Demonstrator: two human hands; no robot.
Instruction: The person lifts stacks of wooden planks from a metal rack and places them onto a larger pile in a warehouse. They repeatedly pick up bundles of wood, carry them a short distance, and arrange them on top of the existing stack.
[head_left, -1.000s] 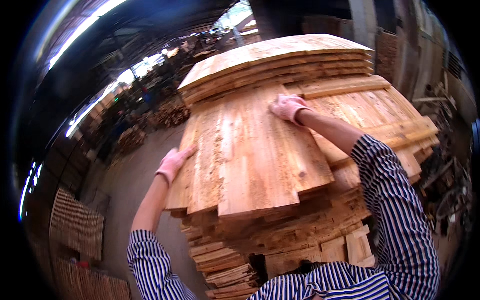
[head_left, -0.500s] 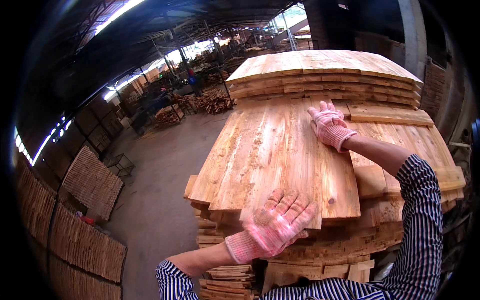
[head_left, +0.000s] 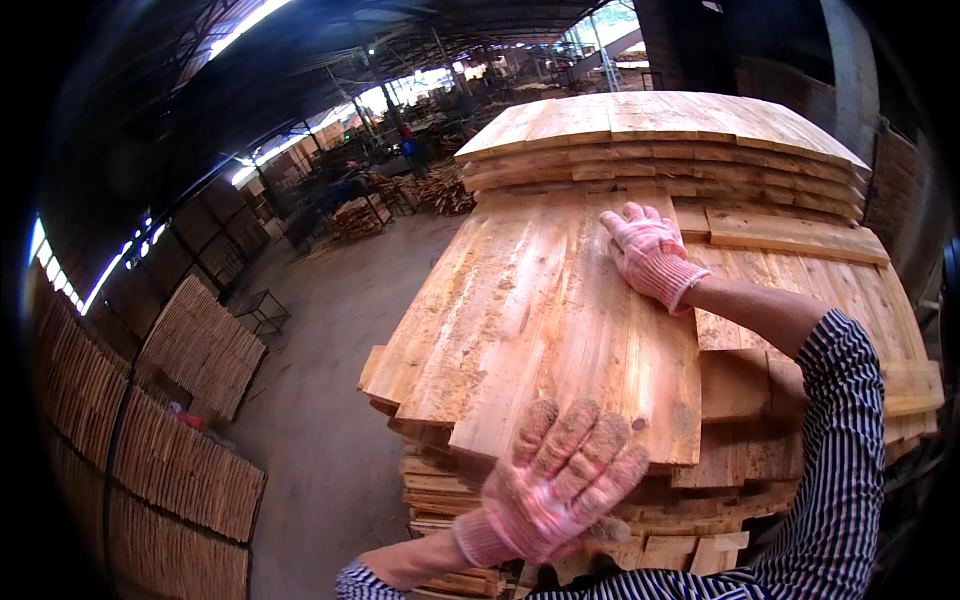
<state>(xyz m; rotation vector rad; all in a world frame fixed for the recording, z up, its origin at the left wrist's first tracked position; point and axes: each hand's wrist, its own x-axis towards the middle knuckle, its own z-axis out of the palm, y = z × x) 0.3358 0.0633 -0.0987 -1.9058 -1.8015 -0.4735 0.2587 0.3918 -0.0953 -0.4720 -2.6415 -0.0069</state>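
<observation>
Wooden boards (head_left: 530,290) lie side by side on top of a tall stack, their near ends uneven. My right hand (head_left: 648,250), in a pink knit glove, rests on the upper right part of these boards, fingers slightly bent and holding nothing. In a matching glove with soiled fingers, my left hand (head_left: 565,480) is at the near ends of the boards, fingers spread. Whether it touches the wood cannot be made out. A loose narrow board (head_left: 790,236) lies across the panels just right of my right hand.
Layered wide panels (head_left: 660,130) rise at the stack's far end. A shorter wood piece (head_left: 750,385) sits to the right. Slatted wood panels (head_left: 180,465) lean along the left side, beyond the concrete floor (head_left: 330,350). Farther off are wood piles (head_left: 360,215) and a small metal frame (head_left: 262,312).
The near ends of the top boards have shifted slightly toward me and left. My left hand has come lower and closer, with its fingers pointing more upward. My right hand stays on the boards.
</observation>
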